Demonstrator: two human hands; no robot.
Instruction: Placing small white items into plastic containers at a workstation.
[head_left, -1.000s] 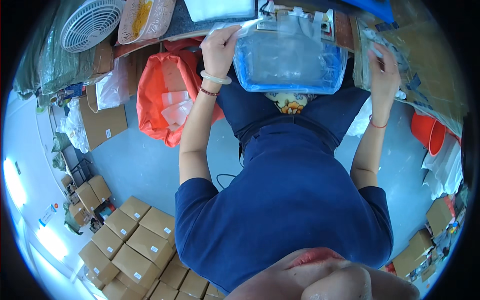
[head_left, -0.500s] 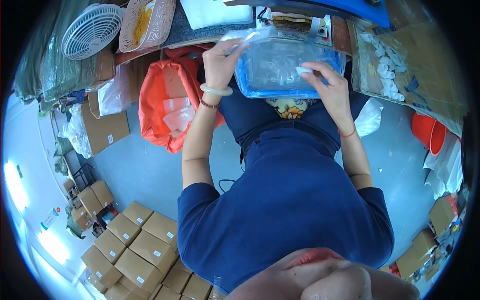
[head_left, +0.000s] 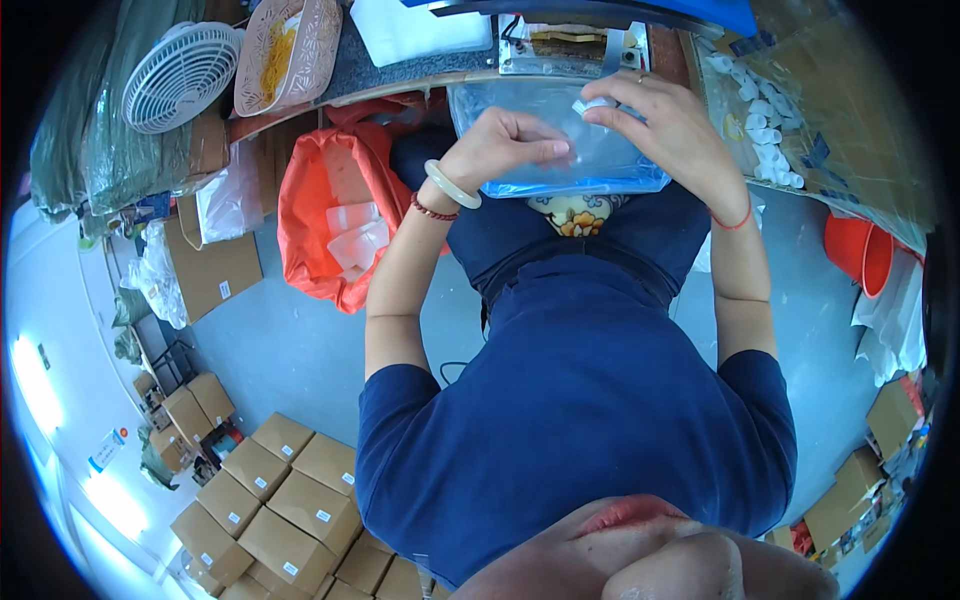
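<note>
On my lap rests a blue-edged, shallow container (head_left: 600, 184) with clear plastic bags (head_left: 520, 105) in it. Over its left part, my left hand (head_left: 505, 150) has thumb and fingers drawn together. Its fingertips are slightly blurred, and whatever they pinch cannot be made out. My right hand (head_left: 670, 125) is above the container's right side, pinching a small white piece (head_left: 592, 104) between thumb and fingers. Similar small white pieces (head_left: 765, 130) lie in a cardboard box (head_left: 840, 110) to the right.
A metal-framed machine (head_left: 570, 45) stands on the bench edge ahead, near white sheets (head_left: 420, 30). Left are a pink basket (head_left: 325, 50) of yellow bands, a white fan (head_left: 185, 80) and an orange-red sack (head_left: 310, 220). Stacked cartons (head_left: 290, 540) stand behind me; a red bucket (head_left: 850, 255) is right.
My left hand has come down and right over the container; the clear plastic it held is no longer seen in it. My right hand has risen slightly with the white piece.
</note>
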